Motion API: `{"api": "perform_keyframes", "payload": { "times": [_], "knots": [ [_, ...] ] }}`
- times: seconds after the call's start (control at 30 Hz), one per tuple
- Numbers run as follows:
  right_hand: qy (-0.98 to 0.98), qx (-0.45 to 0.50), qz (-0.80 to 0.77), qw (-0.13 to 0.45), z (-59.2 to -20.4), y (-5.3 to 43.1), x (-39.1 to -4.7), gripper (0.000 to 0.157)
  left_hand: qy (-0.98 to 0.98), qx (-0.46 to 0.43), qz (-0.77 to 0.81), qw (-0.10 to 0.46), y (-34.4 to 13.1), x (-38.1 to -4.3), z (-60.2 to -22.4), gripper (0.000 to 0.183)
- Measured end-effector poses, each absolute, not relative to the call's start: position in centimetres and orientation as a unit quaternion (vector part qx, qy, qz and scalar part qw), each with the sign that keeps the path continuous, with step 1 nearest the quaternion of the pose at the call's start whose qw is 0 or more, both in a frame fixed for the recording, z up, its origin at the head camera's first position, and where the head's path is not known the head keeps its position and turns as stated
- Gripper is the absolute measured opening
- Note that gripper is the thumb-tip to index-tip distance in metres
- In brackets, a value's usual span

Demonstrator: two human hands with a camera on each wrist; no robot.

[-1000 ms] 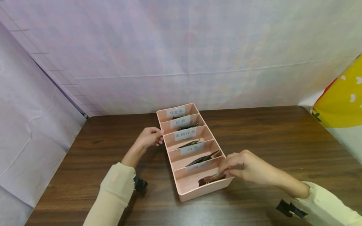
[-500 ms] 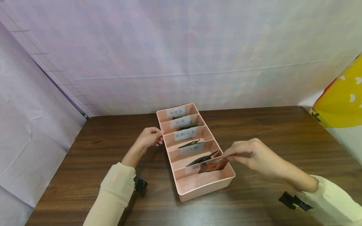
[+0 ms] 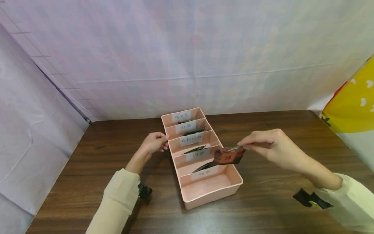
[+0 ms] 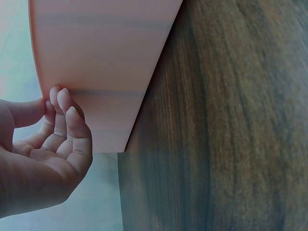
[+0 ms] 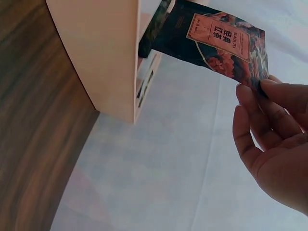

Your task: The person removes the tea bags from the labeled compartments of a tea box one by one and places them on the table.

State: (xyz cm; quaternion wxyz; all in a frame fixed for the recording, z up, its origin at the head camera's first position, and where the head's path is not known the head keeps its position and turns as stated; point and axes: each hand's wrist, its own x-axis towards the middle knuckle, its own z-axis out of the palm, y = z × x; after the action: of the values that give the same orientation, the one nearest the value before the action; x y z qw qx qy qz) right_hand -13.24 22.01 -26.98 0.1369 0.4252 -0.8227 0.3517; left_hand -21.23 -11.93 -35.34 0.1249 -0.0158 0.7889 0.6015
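Note:
A pink divided storage box (image 3: 212,194) with labelled compartments stands on the wooden table. My left hand (image 3: 154,141) pinches its left rim between thumb and fingers; the left wrist view shows the fingers curled against the outer wall. In my right hand (image 3: 270,148) a dark red tea sachet (image 3: 229,156) is pinched by one corner, raised over the box's right side. "BLACK TEA" is printed on the sachet's orange panel in the right wrist view. The front compartment holds no sachet. A dark sachet (image 3: 202,167) leans in the compartment behind it, partly hidden by the raised one.
Farther back in the box lie a green sachet (image 3: 195,149) and more dark sachets (image 3: 194,131). White paper labels (image 3: 191,138) with handwriting are on the dividers. A pale curtain (image 3: 187,58) hangs behind the table (image 3: 280,195), and a yellow cloth (image 3: 352,104) hangs at right.
My right hand has lifted the tea sachet out of the front compartment and moved it up, back and to the right. My left hand has stayed at the box's rim.

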Motion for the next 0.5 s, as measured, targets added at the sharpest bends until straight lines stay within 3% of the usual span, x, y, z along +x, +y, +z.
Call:
{"api": "perform_keyframes", "payload": {
  "times": [0.3, 0.5],
  "knots": [
    [-0.864, 0.357, 0.307, 0.177, -25.9, 23.5, -14.0, 0.035, 0.791, -0.019, 0.599, 0.122, -11.9, -21.3, -35.5, 0.017],
    [-0.89, 0.299, 0.306, 0.157, -26.0, 24.7, -14.8, 0.025, 0.794, -0.02, 0.595, 0.123, -11.9, -21.3, -35.4, 0.017]
  ]
}}
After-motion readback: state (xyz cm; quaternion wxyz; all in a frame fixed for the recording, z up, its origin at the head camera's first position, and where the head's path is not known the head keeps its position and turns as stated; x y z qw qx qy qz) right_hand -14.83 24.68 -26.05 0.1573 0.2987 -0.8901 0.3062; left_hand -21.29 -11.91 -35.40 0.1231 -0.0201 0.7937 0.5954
